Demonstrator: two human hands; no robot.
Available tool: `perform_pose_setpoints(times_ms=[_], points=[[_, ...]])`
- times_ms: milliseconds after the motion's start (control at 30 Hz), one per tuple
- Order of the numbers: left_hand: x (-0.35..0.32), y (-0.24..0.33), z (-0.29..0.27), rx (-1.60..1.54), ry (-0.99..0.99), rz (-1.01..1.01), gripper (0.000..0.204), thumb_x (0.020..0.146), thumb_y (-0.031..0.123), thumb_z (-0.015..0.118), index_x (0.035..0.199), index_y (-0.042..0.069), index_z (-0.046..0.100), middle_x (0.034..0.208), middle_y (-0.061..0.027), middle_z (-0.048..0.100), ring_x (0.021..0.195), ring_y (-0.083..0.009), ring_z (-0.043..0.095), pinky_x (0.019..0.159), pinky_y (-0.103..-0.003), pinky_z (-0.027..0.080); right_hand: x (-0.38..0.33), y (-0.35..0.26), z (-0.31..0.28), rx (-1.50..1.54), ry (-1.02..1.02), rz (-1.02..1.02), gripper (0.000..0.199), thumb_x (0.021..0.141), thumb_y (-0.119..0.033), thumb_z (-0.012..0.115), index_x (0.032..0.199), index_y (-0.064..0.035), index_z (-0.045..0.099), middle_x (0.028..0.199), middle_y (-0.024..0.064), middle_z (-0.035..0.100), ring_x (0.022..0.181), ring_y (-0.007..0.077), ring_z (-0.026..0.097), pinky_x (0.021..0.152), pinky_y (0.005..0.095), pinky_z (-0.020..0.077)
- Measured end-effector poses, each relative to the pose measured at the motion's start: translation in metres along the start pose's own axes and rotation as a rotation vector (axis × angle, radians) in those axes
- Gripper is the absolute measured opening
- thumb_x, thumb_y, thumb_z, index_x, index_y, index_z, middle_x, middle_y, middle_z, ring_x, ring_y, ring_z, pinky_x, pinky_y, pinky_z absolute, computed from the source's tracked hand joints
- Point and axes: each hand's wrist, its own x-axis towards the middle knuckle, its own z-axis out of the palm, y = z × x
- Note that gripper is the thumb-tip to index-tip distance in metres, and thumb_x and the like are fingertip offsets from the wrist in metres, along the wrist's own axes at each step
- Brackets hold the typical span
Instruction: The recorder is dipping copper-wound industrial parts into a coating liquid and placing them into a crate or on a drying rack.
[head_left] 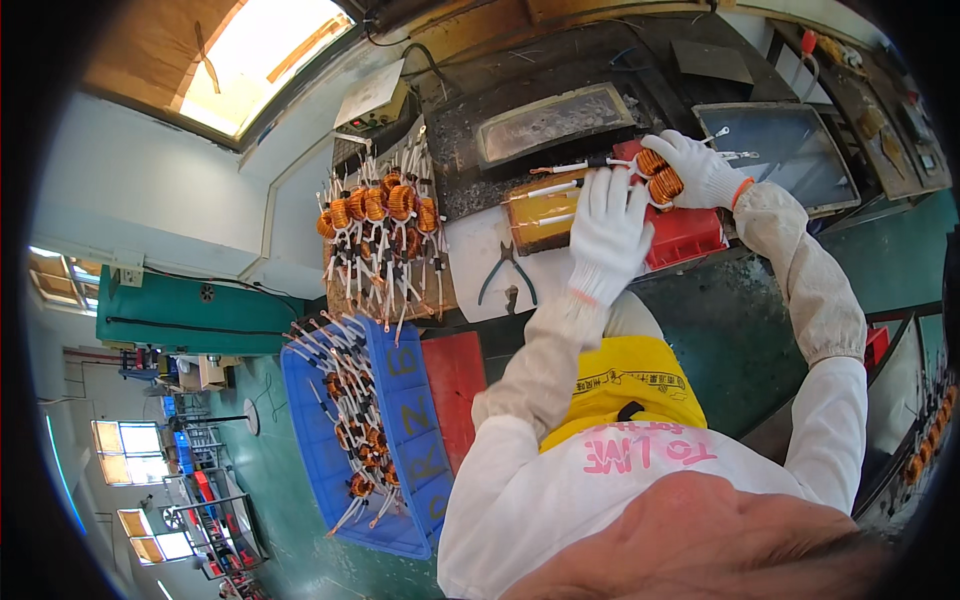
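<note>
A pair of copper-wound ring coils (664,186) with white insulated leads sits above a red tray (690,242). Curled around the coils' right side is my right hand (702,170), in a white knit glove. My left hand (608,225), gloved the same way, lies with its fingers stretched out over the white leads (556,190), next to the coils. Under those leads is a shallow yellow-topped block (537,212); my left fingers hide its right end. Whether the left fingertips press on the leads, I cannot tell.
Cutting pliers (508,268) lie spread on a white sheet. More coils with leads (374,205) are heaped at the bench's left. Below them a blue crate (412,450) holds several others. A framed plate (555,120) and a dark-glass tray (780,155) stand behind my hands.
</note>
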Motion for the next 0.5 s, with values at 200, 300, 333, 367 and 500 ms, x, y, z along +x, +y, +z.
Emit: perform_pose_setpoints(times_ms=[200,300,333,367,500], points=[[-0.011,-0.041,0.127,-0.491,-0.055,-0.248,0.027,0.086,0.012,0.055,0.109,0.0,0.065,0.115,-0.0128,0.058,0.115,-0.0316,0.05,0.114,-0.048,0.03,0.003,-0.006,0.001,-0.018,-0.051,0.087,0.094,0.063,-0.021,0.087,0.142,-0.0103,0.038,0.13,0.018,0.047,0.117,0.0398,0.053,0.098,0.0424,0.0475],[-0.003,-0.032,0.123,-0.061,-0.163,-0.126,0.021,0.084,0.013,0.058,0.101,0.004,0.066,0.113,-0.0129,0.059,0.115,-0.0305,0.051,0.113,-0.048,0.032,0.001,-0.005,-0.003,0.003,-0.057,0.103,0.092,0.063,-0.019,0.086,0.141,-0.0117,0.038,0.129,0.0173,0.047,0.116,0.04,0.055,0.097,0.0426,0.0484],[0.006,-0.028,0.113,0.181,-0.221,-0.039,0.018,0.082,0.013,0.059,0.098,0.006,0.065,0.111,-0.0125,0.059,0.113,-0.0294,0.052,0.112,-0.047,0.034,0.0,-0.004,-0.003,0.003,-0.059,0.106,0.092,0.063,-0.019,0.086,0.141,-0.0117,0.038,0.129,0.0173,0.047,0.116,0.04,0.055,0.097,0.0426,0.0484],[0.011,-0.025,0.108,0.422,-0.277,0.05,0.016,0.079,0.012,0.061,0.094,0.008,0.064,0.109,-0.012,0.059,0.111,-0.0283,0.053,0.11,-0.045,0.036,0.0,-0.003,-0.002,-0.003,-0.072,0.133,0.093,0.063,-0.018,0.087,0.141,-0.0118,0.037,0.129,0.0173,0.047,0.115,0.0402,0.055,0.097,0.0427,0.0485],[0.003,-0.035,0.116,0.325,-0.214,0.014,0.015,0.08,0.013,0.06,0.093,0.007,0.064,0.109,-0.0134,0.059,0.109,-0.03,0.054,0.109,-0.046,0.038,0.007,-0.007,-0.003,-0.007,-0.078,0.108,0.094,0.061,-0.015,0.087,0.141,-0.012,0.038,0.129,0.0175,0.047,0.115,0.0407,0.055,0.096,0.0434,0.0486]])
